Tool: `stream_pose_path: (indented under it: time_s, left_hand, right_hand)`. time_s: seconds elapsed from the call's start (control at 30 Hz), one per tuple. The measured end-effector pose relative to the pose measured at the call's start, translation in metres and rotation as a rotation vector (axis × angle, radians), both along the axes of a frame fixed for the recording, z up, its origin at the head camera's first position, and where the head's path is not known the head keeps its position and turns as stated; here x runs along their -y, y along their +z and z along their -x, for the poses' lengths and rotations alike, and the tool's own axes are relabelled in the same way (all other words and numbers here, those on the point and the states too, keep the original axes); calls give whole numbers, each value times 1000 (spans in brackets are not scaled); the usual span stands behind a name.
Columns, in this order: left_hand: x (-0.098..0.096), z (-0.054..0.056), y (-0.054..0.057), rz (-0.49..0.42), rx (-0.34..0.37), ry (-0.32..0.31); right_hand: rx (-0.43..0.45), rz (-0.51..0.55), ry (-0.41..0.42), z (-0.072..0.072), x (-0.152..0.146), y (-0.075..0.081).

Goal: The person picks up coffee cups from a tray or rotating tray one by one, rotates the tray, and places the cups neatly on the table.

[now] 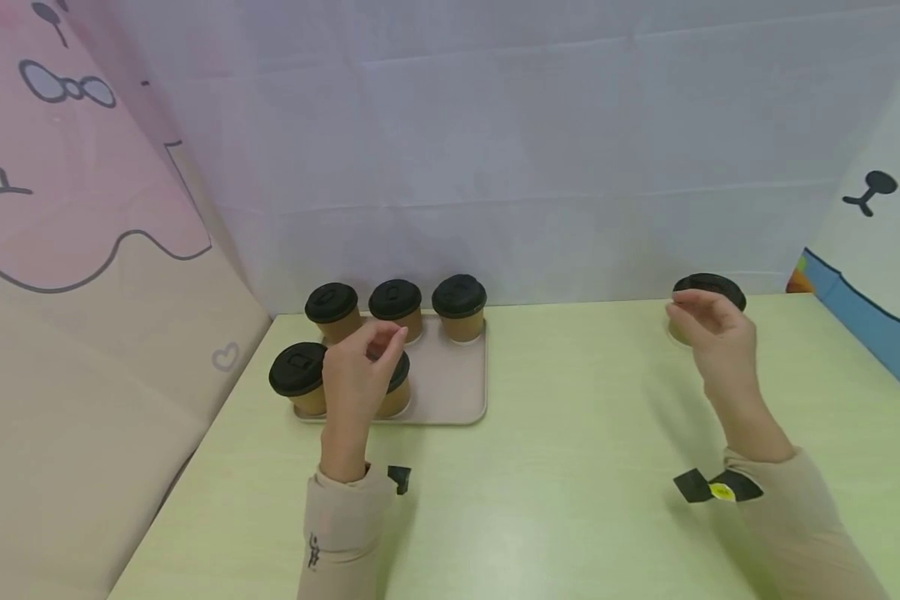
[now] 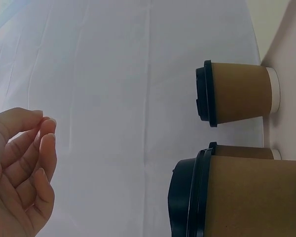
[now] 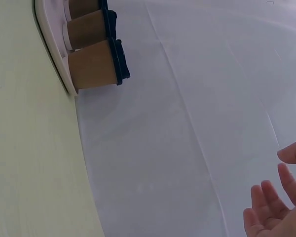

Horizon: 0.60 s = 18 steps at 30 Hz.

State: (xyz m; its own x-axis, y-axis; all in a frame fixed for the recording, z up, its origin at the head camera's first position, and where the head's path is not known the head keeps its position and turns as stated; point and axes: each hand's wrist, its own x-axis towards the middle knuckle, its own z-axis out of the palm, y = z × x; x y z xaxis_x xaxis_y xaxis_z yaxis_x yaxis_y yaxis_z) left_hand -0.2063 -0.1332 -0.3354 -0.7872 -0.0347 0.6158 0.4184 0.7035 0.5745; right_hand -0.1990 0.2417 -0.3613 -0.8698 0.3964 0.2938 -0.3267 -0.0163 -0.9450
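In the head view my left hand (image 1: pixel 354 367) hovers over the near side of a beige tray (image 1: pixel 450 392). Its thumb and fingertips come together, loosely bent, with no object between them. Just behind it is a lidded paper cup (image 1: pixel 395 397), partly covered by the hand. My right hand (image 1: pixel 727 354) is raised in front of another paper cup (image 1: pixel 708 286) at the table's far right, hiding much of it. In the right wrist view its thumb and index finger stand slightly apart, the other fingers loosely bent, holding nothing.
Three brown cups with black lids line the tray's back, the rightmost cup (image 1: pixel 461 307) near its corner. Another cup (image 1: pixel 300 379) stands at the front left. A pale curtain (image 1: pixel 540 167) borders the light green table (image 1: pixel 555 442) behind; printed cloths hang at both sides.
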Motion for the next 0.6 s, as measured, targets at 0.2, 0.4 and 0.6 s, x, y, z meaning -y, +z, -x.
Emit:
stream_pose_path:
  time_s: [0.2, 0.4, 0.6]
  left_hand:
    - [0, -1, 1, 7, -10, 0]
    - [1, -1, 2, 8, 10, 9]
    - [2, -1, 1, 29, 25, 7]
  right_hand:
    - [35, -78, 18, 0, -1, -3]
    - [73, -192, -24, -2, -5, -1]
    - [43, -98, -32, -6, -12, 5]
